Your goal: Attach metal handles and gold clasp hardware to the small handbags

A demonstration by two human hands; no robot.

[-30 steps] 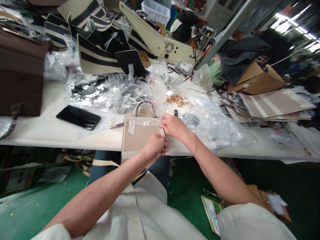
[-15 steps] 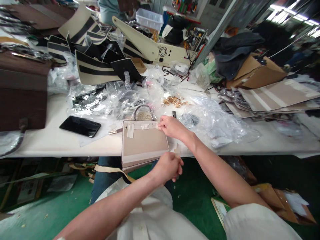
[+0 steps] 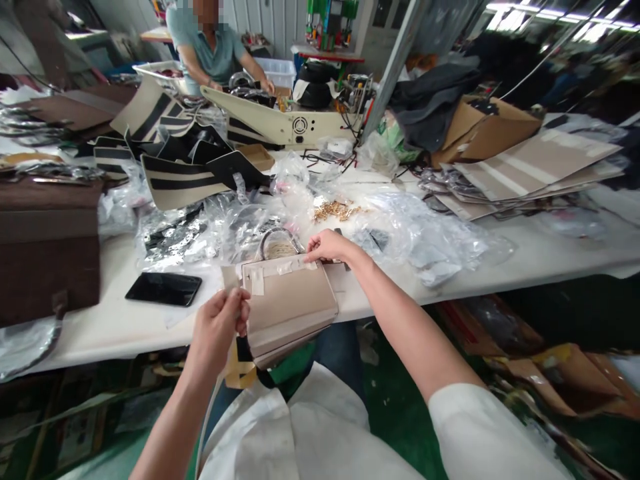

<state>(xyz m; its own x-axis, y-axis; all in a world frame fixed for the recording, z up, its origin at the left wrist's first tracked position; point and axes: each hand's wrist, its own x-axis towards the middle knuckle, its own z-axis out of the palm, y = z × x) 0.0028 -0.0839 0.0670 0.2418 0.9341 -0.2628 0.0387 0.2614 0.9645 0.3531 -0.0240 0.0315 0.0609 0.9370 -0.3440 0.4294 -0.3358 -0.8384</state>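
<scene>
Phone (image 3: 164,289): flat on the table (image 3: 145,330). Left hand (image 3: 220,319): fingertips pinched together, apparently on a pale strip (image 3: 230,276). Beige bag (image 3: 293,297): at the table's front edge, lower end overhanging. Right hand (image 3: 327,245): fingertips closed on the bag's upper edge — presumably to steady it. Plastic wrap (image 3: 440,240): rightward, table showing between it and the front edge — room for the forearm.

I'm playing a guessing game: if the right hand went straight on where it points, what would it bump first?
Probably the curved handle, just ahead of the right hand, though depth is hard to judge.
</scene>
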